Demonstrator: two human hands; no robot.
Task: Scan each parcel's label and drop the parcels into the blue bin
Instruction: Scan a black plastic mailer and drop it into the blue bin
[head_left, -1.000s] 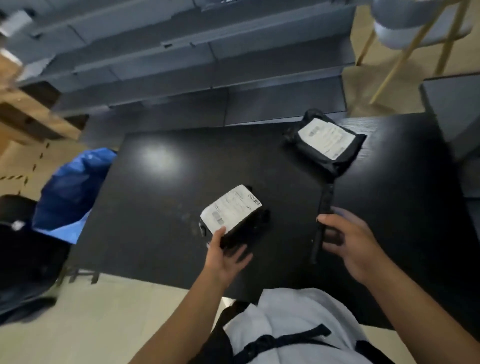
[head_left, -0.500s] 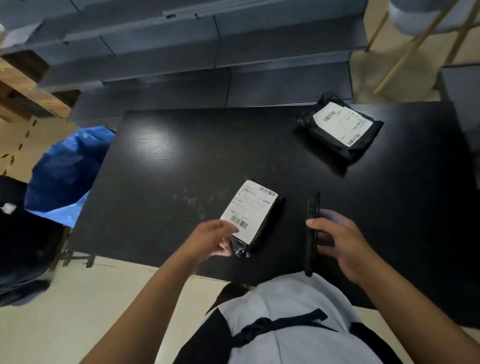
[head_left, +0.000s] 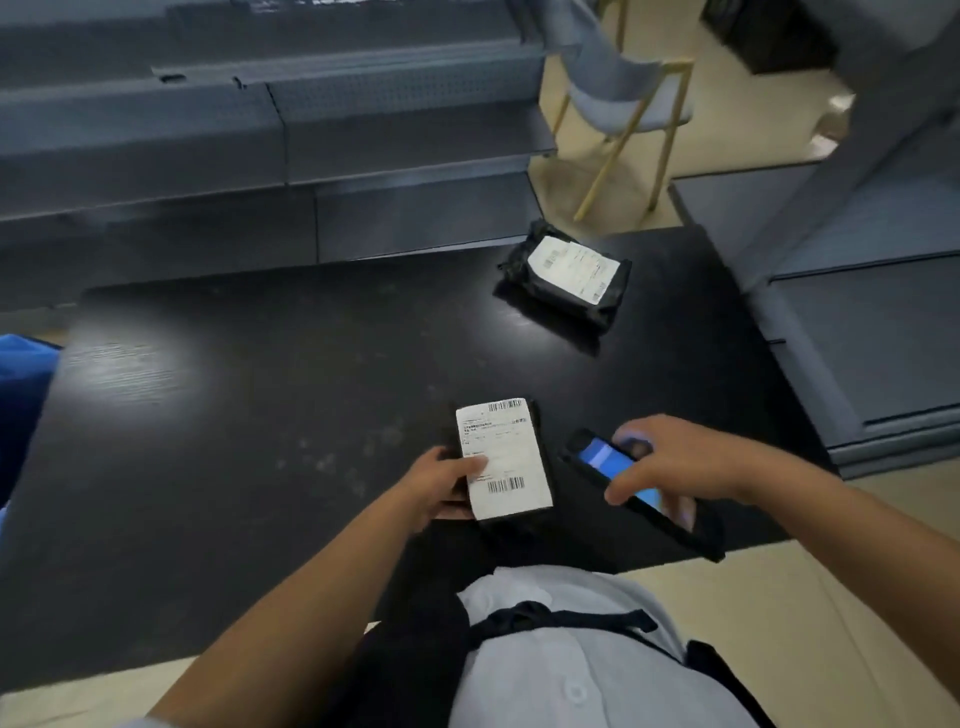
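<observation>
Left hand (head_left: 444, 486) first: thumb pressed on the white label (head_left: 503, 457), fingers curled under the left edge of the near parcel (head_left: 535, 415), a firm grip just below centre frame. The label faces up, one barcode along its top edge and another near its bottom. The dark parcel sits low over the near part of the black table (head_left: 234, 415); whether it rests on the surface or is lifted clear, I cannot tell.

Right hand (head_left: 685, 460), just right of that parcel: fingers wrapped over a black handheld scanner (head_left: 644, 493), thumb and fingertips clamped across its body. The blue screen is lit and faces up, and the device slants from centre frame down toward the lower right, its far end near the parcel's right edge.

Out to the containers. The blue bin (head_left: 21, 395) shows only as a sliver at the left edge of the frame, beside the table; its contents are out of sight.

A second parcel (head_left: 563, 283), black wrap with a white label up, lies alone on the table at upper right, well apart from both hands. Grey shelving (head_left: 260, 130) runs behind the table, and a chair (head_left: 623, 104) with yellow legs stands at top right.
</observation>
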